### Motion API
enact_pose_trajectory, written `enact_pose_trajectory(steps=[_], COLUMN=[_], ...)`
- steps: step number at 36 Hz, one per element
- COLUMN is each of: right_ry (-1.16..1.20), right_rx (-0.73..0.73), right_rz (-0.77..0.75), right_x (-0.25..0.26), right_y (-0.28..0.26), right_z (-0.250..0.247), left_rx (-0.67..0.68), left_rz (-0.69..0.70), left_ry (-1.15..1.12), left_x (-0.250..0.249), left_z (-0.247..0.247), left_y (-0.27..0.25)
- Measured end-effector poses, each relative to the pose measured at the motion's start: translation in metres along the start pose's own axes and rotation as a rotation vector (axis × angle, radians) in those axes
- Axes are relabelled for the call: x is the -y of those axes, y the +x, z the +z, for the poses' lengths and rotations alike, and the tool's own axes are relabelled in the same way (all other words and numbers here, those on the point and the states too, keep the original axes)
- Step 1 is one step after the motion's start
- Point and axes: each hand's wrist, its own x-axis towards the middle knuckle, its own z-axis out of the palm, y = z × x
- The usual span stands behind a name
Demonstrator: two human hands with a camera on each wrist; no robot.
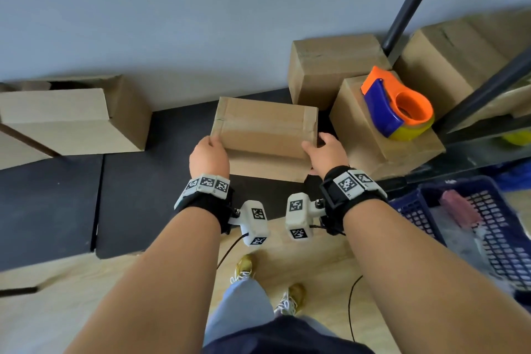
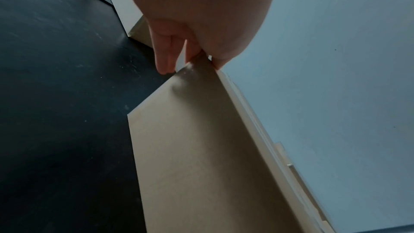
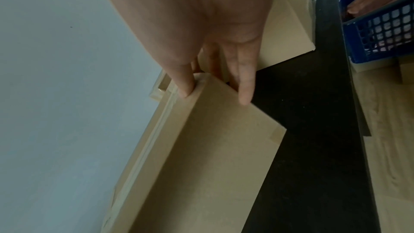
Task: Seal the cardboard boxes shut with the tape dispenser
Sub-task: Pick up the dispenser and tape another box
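A closed brown cardboard box, with tape strips on its top, is held between both hands above the black floor mat. My left hand grips its left end, thumb on the top edge and fingers down the side. The left wrist view shows this left hand pinching the box at a corner. My right hand grips the right end the same way. In the right wrist view the right hand clamps the box. The orange, blue and yellow tape dispenser rests on another box to the right.
An open-flapped box stands at the left against the wall. A closed box sits at the back, another box behind a dark shelf post. A blue plastic basket is at the right. My feet stand on the wooden floor.
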Motion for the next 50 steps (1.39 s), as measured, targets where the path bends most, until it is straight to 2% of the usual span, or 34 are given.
enact_pose_trajectory(steps=[3, 5, 6, 8, 9, 11, 14, 17, 23, 33, 37, 42, 50], right_ry=[0.105, 0.177, 0.202, 0.223, 0.216, 0.158, 0.098, 0.067, 0.078, -0.077, -0.080, -0.178, -0.506], right_rx=[-0.026, -0.021, -0.020, -0.022, -0.022, -0.015, -0.008, -0.064, -0.272, -0.482, -0.542, -0.438, -0.336], right_rz=[0.063, 0.094, 0.096, 0.077, 0.058, 0.007, -0.026, -0.008, -0.057, -0.173, -0.184, -0.173, -0.255], right_x=[-0.004, -0.008, -0.010, -0.011, -0.010, -0.006, -0.001, 0.001, 0.004, 0.013, 0.015, 0.007, -0.002], right_y=[0.001, 0.000, -0.001, -0.003, -0.004, -0.006, -0.008, -0.006, -0.004, -0.001, 0.003, 0.016, 0.037], right_z=[0.001, 0.001, 0.001, -0.001, -0.002, -0.006, -0.013, -0.021, -0.050, -0.102, -0.120, -0.133, -0.141], left_rx=[0.048, 0.015, -0.035, -0.119, -0.107, 0.020, 0.220, 0.305, 0.195, 0.103, 0.076, 0.062, -0.003], left_rz=[-0.023, 0.008, 0.066, 0.275, 0.390, 0.563, 0.732, 0.792, 0.879, 0.804, 0.742, 0.719, 0.603], left_ry=[0.085, 0.191, 0.231, 0.290, 0.306, 0.338, 0.446, 0.576, 0.651, 0.655, 0.571, 0.440, 0.371], left_x=[-0.002, -0.007, -0.011, -0.018, -0.022, -0.034, -0.048, -0.053, -0.057, -0.079, -0.087, -0.087, -0.094], left_z=[-0.001, -0.003, -0.004, -0.002, 0.000, 0.005, 0.017, 0.029, 0.034, 0.045, 0.054, 0.068, 0.078], left_y=[0.002, 0.000, -0.003, -0.008, -0.011, -0.016, -0.023, -0.025, -0.025, -0.049, -0.054, -0.062, -0.069])
